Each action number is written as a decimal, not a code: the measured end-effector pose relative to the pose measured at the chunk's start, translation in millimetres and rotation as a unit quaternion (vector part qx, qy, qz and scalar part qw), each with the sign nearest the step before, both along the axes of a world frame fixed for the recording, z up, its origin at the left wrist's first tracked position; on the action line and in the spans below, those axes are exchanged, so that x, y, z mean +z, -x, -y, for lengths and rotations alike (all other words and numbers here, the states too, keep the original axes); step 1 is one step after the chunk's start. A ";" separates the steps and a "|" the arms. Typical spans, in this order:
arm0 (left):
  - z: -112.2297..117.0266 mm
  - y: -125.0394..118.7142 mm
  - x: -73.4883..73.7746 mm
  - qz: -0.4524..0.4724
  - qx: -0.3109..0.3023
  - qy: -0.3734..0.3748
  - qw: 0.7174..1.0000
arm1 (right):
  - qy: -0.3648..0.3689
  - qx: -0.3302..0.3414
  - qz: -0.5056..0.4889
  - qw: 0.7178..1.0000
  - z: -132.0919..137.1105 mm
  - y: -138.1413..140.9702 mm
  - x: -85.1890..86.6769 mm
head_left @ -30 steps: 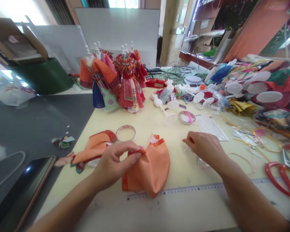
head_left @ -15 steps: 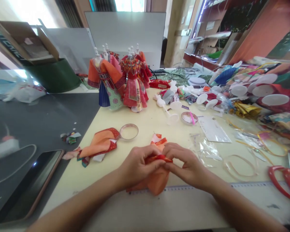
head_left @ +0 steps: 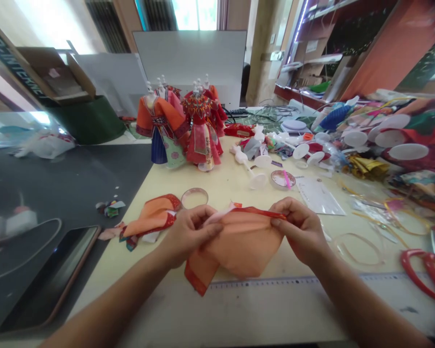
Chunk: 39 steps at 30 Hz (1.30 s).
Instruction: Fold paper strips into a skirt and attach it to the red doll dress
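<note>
A small orange doll garment with red patterned trim is stretched between my two hands above the table. My left hand pinches its left side, near a pale pink strip. The fingers of my right hand are closed on the upper right corner, at the end of the red edging. One panel with a red hem hangs down at the lower left. Beyond my left hand lies another orange piece with red trim, partly hidden by my wrist. A ruler runs along the table below the fabric.
Dressed doll figures stand at the back. A round dish lies beyond my left hand, and a dish with a pink stick is farther right. Red-handled scissors rest at right, a phone at left. Doll parts and cloth crowd the right side.
My hands have moved apart, and the bunched orange garment is now spread out between them. My right hand has shifted right, my left hand slightly left. The view has tilted slightly upward.
</note>
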<state>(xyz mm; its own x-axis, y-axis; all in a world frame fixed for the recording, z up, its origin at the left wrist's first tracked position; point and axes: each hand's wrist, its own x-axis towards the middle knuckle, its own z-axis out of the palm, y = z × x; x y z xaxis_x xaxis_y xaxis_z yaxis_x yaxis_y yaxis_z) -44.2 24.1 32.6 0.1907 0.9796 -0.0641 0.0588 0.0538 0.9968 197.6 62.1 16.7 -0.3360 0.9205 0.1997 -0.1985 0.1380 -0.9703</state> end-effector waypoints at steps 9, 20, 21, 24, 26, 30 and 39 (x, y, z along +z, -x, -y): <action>-6.2 0.8 -7.5 0.174 0.071 0.126 0.974 | 0.102 -0.060 -0.032 0.992 -4.3 3.8 5.2; -13.8 16.0 -12.0 -0.002 -0.068 0.103 0.992 | 0.111 -0.147 -0.055 0.981 -8.6 2.6 13.3; -15.2 17.5 -12.5 -0.024 -0.056 0.094 0.994 | 0.103 -0.165 -0.057 0.979 -10.4 1.1 14.0; -16.6 22.0 -8.7 -0.028 -0.012 0.084 0.996 | 0.080 -0.203 -0.055 0.974 -14.8 -4.1 19.2; -14.4 23.4 -0.3 0.051 -0.022 0.106 0.993 | 0.068 -0.206 -0.047 0.975 -15.2 -7.2 28.7; -4.5 21.2 26.7 0.256 -0.049 0.121 0.958 | -0.034 -0.209 -0.038 0.977 -16.7 -7.8 68.1; 20.1 7.6 37.4 0.323 0.132 0.179 0.920 | -0.348 -0.146 0.084 0.922 -105.3 79.2 137.0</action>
